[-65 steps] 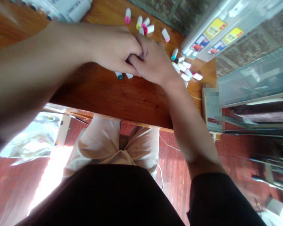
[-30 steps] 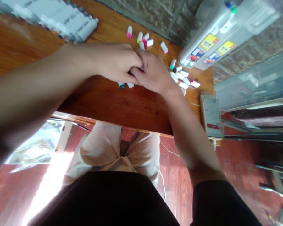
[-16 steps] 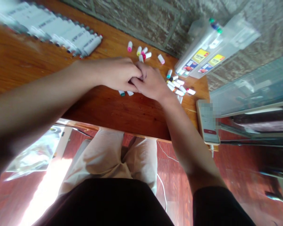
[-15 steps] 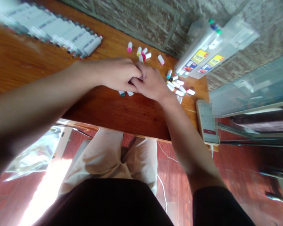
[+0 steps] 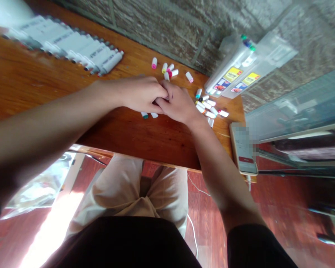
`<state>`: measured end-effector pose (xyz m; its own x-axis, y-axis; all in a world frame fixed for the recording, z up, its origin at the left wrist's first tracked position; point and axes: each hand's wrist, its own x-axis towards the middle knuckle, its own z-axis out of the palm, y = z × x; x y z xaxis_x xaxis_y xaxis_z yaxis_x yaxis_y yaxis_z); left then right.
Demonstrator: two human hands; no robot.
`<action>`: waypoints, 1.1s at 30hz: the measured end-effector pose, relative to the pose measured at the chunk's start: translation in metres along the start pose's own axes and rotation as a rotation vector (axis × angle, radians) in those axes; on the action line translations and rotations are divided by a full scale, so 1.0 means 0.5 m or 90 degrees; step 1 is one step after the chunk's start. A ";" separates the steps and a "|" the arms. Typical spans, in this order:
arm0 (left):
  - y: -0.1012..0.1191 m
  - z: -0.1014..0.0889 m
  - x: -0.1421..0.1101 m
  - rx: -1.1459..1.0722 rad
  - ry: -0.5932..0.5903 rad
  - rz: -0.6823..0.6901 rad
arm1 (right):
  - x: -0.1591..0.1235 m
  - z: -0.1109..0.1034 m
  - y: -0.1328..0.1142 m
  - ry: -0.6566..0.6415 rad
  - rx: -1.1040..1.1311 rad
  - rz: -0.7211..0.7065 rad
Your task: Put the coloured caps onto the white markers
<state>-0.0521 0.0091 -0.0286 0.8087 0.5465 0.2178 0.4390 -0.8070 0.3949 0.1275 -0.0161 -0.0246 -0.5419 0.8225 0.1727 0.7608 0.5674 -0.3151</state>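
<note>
My left hand [image 5: 142,93] and my right hand [image 5: 178,102] meet over the wooden table [image 5: 145,137], fingers closed and pressed against each other. Whatever lies between the fingers is hidden. A teal-ended marker cap [image 5: 144,115] and a white one [image 5: 154,115] show just below my left hand. Beyond the hands lie loose caps, among them a pink-ended cap [image 5: 154,63], a yellow-ended cap [image 5: 164,68] and a pale pink one [image 5: 189,77]. To the right of my right hand is a cluster of more white caps [image 5: 206,105] with coloured ends.
A long row of grey-white markers [image 5: 72,44] lies at the back left. Two clear plastic cases [image 5: 226,80] with yellow labels stand against the brick wall [image 5: 162,26]. A phone [image 5: 242,149] with a white cable [image 5: 249,182] plugged in rests at the table's right edge.
The view has shifted slightly, so the table and the things on it appear a little lower. My hands stay together in the same closed pose.
</note>
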 end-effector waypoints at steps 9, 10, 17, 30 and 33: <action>0.000 0.002 0.001 -0.004 0.013 0.009 | 0.000 -0.001 -0.002 0.006 -0.007 0.003; 0.000 0.001 0.001 -0.005 0.013 0.010 | 0.000 0.000 -0.001 0.007 -0.007 0.003; -0.002 0.001 0.001 0.013 0.006 0.012 | 0.001 0.002 0.005 0.007 0.002 -0.009; -0.001 0.002 0.003 -0.023 0.026 0.019 | 0.002 -0.001 0.001 -0.006 -0.015 -0.006; -0.003 0.005 0.004 -0.019 0.034 0.017 | 0.002 -0.001 0.001 -0.009 -0.027 -0.006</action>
<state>-0.0503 0.0106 -0.0307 0.7974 0.5370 0.2753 0.4054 -0.8146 0.4148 0.1277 -0.0152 -0.0241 -0.5536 0.8170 0.1615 0.7703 0.5761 -0.2733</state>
